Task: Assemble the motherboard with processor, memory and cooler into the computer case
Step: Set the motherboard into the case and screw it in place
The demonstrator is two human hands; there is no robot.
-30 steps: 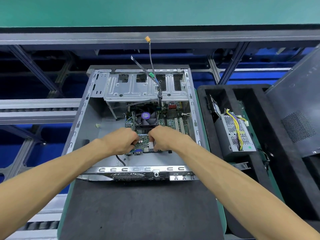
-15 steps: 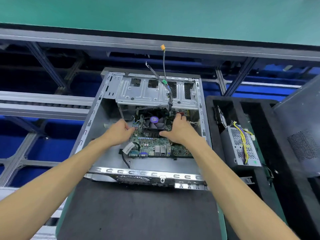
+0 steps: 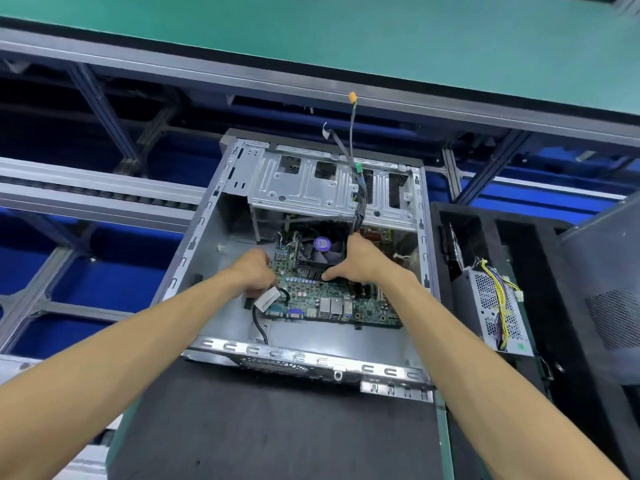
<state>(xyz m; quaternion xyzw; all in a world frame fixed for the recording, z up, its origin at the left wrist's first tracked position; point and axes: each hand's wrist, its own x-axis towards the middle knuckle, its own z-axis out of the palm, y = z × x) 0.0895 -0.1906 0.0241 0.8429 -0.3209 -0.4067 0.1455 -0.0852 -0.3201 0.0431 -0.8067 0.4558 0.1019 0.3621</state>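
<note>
Green motherboard (image 3: 329,299) with black fan cooler (image 3: 320,249), flat inside open grey computer case (image 3: 214,268).

A dark mat (image 3: 277,427) covers the near bench and serves as the landmark here. Beyond it, across the top of the view, runs a green surface (image 3: 311,39) edged by a grey metal rail (image 3: 242,77). Between that rail and the mat, dark struts (image 3: 100,109) cross over a blue floor or panel (image 3: 104,278) (which of the two cannot be told). Left of the mat, a conveyor track (image 3: 86,195) of pale aluminium lies level. Right of the mat sits a black foam tray (image 3: 571,341) with deep slots, and past it a dark perforated panel (image 3: 616,306) leans. Light is even and cool, with soft glare on the metal.
</note>
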